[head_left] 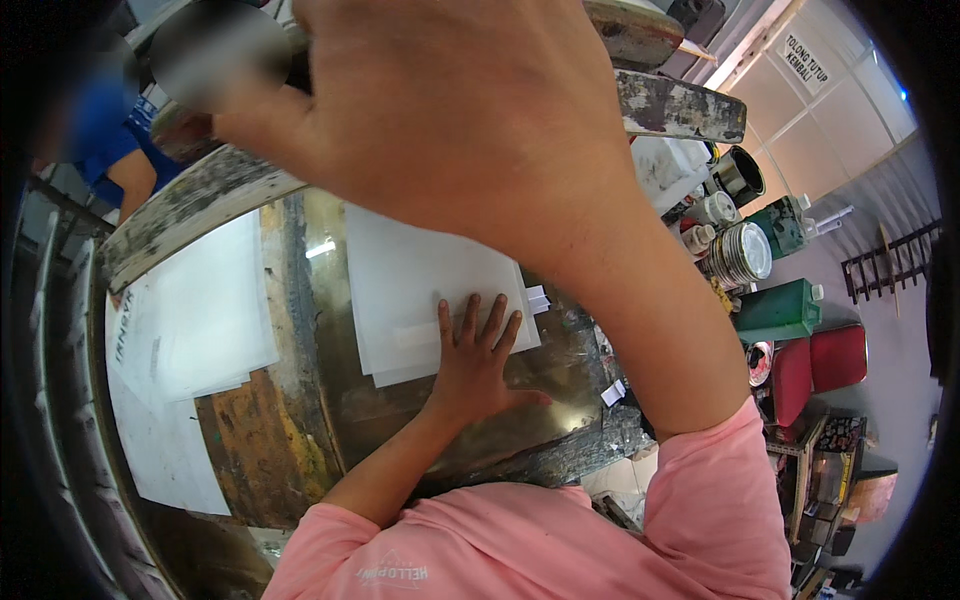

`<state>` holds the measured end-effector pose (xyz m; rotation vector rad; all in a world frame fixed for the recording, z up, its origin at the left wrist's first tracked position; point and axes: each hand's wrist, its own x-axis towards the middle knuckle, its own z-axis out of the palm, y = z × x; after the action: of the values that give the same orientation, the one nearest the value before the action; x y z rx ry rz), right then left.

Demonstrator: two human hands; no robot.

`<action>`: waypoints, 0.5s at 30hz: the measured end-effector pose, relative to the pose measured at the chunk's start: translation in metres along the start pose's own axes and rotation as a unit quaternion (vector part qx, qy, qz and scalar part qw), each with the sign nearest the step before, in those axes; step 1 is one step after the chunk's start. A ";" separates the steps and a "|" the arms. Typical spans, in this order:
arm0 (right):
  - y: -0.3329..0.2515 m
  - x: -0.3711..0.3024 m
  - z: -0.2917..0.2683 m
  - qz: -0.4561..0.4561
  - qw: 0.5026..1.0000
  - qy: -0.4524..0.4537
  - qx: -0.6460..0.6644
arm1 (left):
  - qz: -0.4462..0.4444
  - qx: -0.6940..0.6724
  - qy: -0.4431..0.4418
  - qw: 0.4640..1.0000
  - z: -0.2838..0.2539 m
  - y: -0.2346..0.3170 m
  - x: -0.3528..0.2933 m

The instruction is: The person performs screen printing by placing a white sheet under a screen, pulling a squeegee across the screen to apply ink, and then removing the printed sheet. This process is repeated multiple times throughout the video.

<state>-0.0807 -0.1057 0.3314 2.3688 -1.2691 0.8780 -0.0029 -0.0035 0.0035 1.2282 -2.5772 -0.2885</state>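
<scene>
My left hand [478, 375] lies flat with spread fingers on the lower right part of a small stack of white sheets [400, 290]. The sheets rest on a shiny brownish work surface [390, 430], their edges slightly out of line. Close in front of the view, my right hand [450, 110] is raised across the top middle. Its thumb stretches to the left, while the other fingers run out of the picture. Behind that hand is a paint-stained wooden bar [205, 220], with another stained length of wood [685, 105] showing on its right. Whether the hand grips any wood is hidden.
More white sheets [200, 310] lie on the left over a stained wooden board [260, 440]. A person in blue [130, 160] is at the far left. Paint cans [740, 250], green jugs [780, 312] and a red chair [838, 358] stand on the right.
</scene>
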 end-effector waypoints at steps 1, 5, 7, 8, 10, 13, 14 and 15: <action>0.001 0.002 0.000 -0.004 1.000 0.003 0.005 | 0.006 -0.009 -0.010 1.000 -0.003 0.001 0.001; 0.005 0.003 0.001 -0.022 0.999 0.017 0.021 | 0.041 -0.013 -0.009 0.999 -0.002 -0.002 -0.004; 0.005 0.002 0.002 -0.032 0.999 0.024 0.027 | 0.039 -0.014 0.008 0.999 0.008 -0.002 -0.007; 0.005 0.003 0.003 -0.037 0.998 0.026 0.031 | 0.042 -0.025 0.047 0.998 0.012 0.000 -0.008; 0.005 0.005 0.004 -0.043 0.998 0.037 0.032 | 0.047 -0.041 0.058 0.996 0.012 0.001 -0.008; 0.002 0.010 0.007 -0.025 0.998 0.051 0.021 | -0.010 -0.006 0.146 0.989 -0.032 -0.012 -0.010; 0.000 0.010 0.009 -0.014 0.998 0.057 0.016 | -0.040 0.006 0.164 0.986 -0.056 -0.020 -0.013; -0.001 0.006 0.011 0.004 1.000 0.023 0.015 | -0.257 -0.177 0.273 0.910 -0.082 -0.022 -0.021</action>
<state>-0.0735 -0.1150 0.3267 2.3534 -1.2571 0.9553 0.0529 -0.0056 0.0709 1.5520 -1.6229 -0.4201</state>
